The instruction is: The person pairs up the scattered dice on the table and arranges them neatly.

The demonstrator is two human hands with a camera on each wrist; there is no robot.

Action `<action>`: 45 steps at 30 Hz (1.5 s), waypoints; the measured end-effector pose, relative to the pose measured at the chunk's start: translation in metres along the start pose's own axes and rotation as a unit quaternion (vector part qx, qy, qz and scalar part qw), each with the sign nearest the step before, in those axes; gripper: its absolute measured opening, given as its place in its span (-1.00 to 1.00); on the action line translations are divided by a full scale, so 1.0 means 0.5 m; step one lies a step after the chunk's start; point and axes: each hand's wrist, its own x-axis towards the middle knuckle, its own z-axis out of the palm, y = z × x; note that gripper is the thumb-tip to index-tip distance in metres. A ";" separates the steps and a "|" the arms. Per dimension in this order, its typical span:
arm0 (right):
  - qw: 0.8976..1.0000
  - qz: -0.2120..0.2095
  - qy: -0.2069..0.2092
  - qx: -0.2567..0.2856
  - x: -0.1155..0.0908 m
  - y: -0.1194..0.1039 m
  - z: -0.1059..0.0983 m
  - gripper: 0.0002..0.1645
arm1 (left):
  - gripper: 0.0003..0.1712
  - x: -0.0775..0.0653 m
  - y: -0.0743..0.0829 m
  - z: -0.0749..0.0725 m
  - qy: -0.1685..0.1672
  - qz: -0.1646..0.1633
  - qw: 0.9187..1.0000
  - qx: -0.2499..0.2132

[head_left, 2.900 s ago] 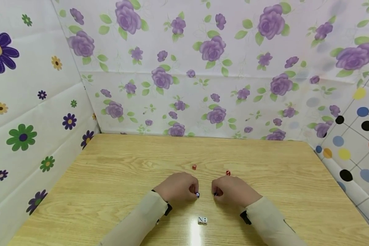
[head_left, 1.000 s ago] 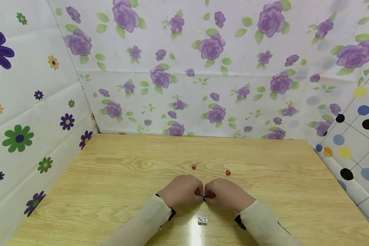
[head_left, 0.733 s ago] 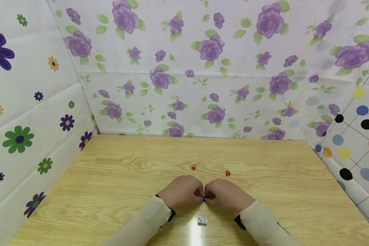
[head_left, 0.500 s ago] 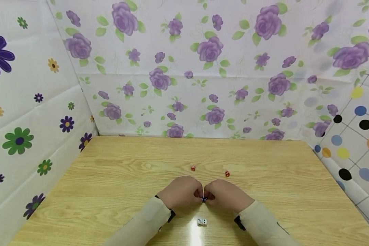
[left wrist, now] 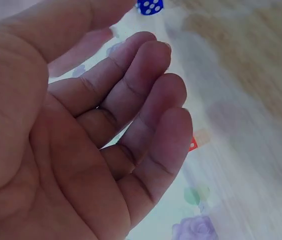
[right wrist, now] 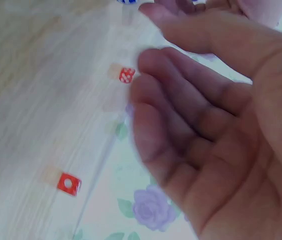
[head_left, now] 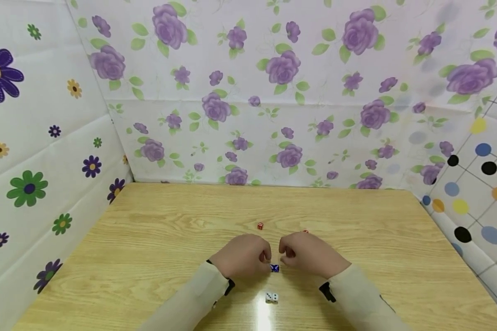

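Observation:
Two blue dice sit side by side on the wooden table, the left one partly hidden by my left hand. That hand's thumb is right at the left blue die; its fingers bend loosely and nothing shows between them. Just right of the pair is my right hand, apart from the dice, its fingers loosely bent around nothing. A blue die shows past the thumb tip in the left wrist view. In the right wrist view, a sliver of blue die lies at the top edge.
Nearer the body, two white dice stand side by side. Beyond the hands are a red die and another red die, mostly hidden by the right hand. Flowered cloth hangs behind the table.
Earlier each hand pinched a blue die, and the two dice were brought together. Now the right hand has let go and shifted right; the left has loosened and moved slightly left.

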 end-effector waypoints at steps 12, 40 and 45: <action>0.986 0.021 0.160 -0.042 -0.019 0.015 -0.043 -0.69 | -0.73 -0.012 -0.021 -0.038 0.109 -0.032 0.994 -0.005; 0.987 0.097 0.101 -0.078 -0.025 0.055 -0.096 -0.80 | -0.54 0.005 -0.064 -0.059 0.130 -0.063 0.989 -0.019; 0.989 0.119 0.049 -0.071 -0.010 0.062 -0.103 -0.79 | -0.57 0.022 -0.070 -0.064 0.114 -0.057 0.992 0.004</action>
